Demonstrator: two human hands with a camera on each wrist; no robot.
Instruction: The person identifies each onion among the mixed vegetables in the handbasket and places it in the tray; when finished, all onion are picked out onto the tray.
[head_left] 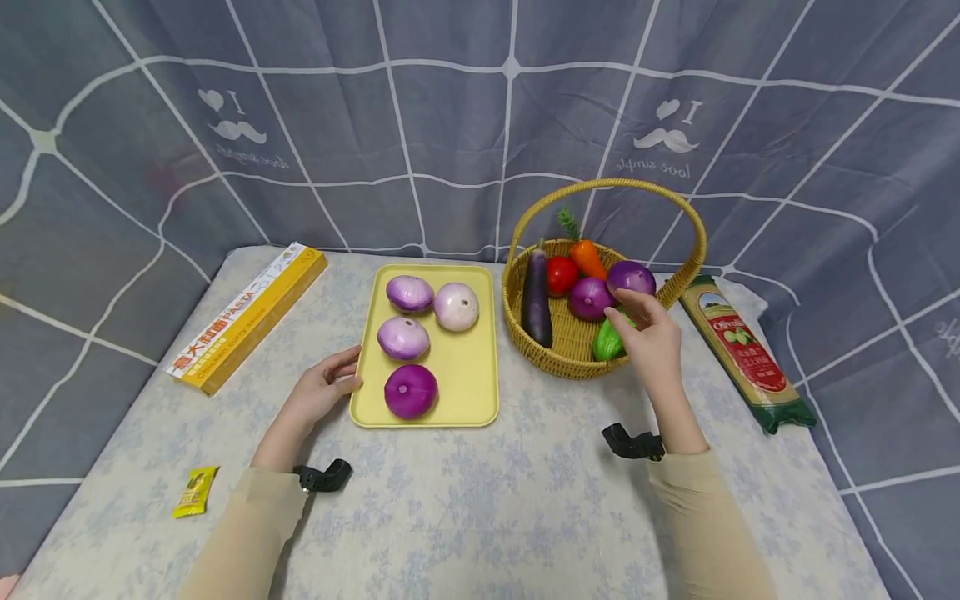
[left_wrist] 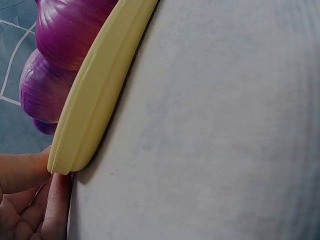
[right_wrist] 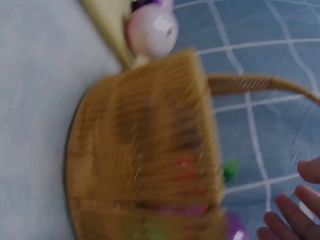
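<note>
At the left edge of a yellow tray (head_left: 468, 408), my left hand (head_left: 321, 385) pinches the rim, thumb above and a finger low against the side. On the tray lie a deep purple onion (head_left: 410, 392), a whitish onion (head_left: 456, 307) and two purple-and-white onions (head_left: 403, 337). My right hand (head_left: 651, 337) hovers over the right side of a wicker basket (head_left: 558, 364), fingers apart and holding nothing. Close by its fingertips are a dark purple onion (head_left: 630, 277), another purple onion (head_left: 590, 298) and a green vegetable (head_left: 607, 342), partly hidden by the hand.
The basket also holds an eggplant (head_left: 536, 300), a tomato (head_left: 561, 275) and a carrot (head_left: 587, 258), under a tall arched handle (head_left: 611, 182). A pasta box (head_left: 251, 317) lies at left, a yellow packet (head_left: 197, 492) nearer, and a pasta bag (head_left: 746, 354) right of the basket.
</note>
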